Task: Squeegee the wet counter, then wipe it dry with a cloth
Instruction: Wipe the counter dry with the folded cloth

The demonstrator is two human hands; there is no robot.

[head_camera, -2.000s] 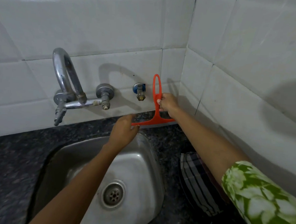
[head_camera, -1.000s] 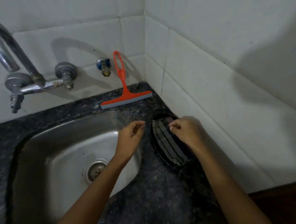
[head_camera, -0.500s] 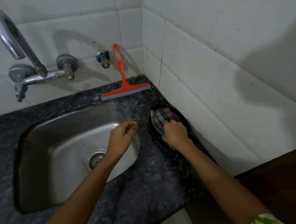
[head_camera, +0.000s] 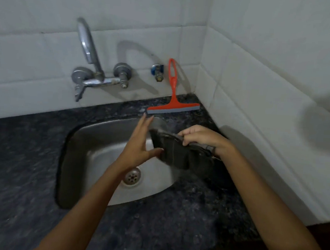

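Above the sink (head_camera: 93, 139), right hand (head_camera: 202, 138) pinching the cloth (head_camera: 181, 155), left hand (head_camera: 141, 142) open beside it; best spread flat before wiping the counter (head_camera: 21, 154).

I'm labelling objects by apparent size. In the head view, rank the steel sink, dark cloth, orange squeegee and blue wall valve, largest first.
1. Stainless steel sink basin
2. Dark crumpled cloth, nearer the camera, so unsure against 3
3. Orange plastic squeegee
4. Small blue wall valve

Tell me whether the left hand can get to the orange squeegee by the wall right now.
Probably yes: the left hand is open and empty, its fingertips just short of the squeegee, with nothing between them.
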